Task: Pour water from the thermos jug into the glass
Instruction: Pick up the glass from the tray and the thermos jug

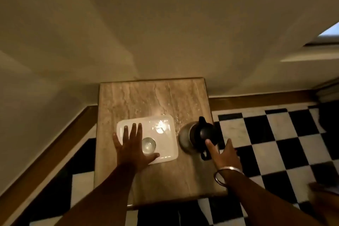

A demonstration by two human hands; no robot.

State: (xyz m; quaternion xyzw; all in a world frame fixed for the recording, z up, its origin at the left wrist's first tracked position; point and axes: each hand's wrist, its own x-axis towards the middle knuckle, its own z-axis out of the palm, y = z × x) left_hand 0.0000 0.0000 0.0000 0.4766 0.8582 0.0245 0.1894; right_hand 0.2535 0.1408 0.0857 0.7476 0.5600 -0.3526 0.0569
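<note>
Left hand (pixel 131 149) splayed beside glass (pixel 148 145), right hand (pixel 224 154) spread near thermos jug (pixel 199 136), both grips empty.

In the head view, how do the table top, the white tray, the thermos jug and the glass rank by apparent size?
1. Table top
2. White tray
3. Thermos jug, which stands taller, so nearer the camera
4. Glass

surface: marble table (pixel 146 180) | on it: white tray (pixel 165 158), thermos jug (pixel 200 135)
</note>
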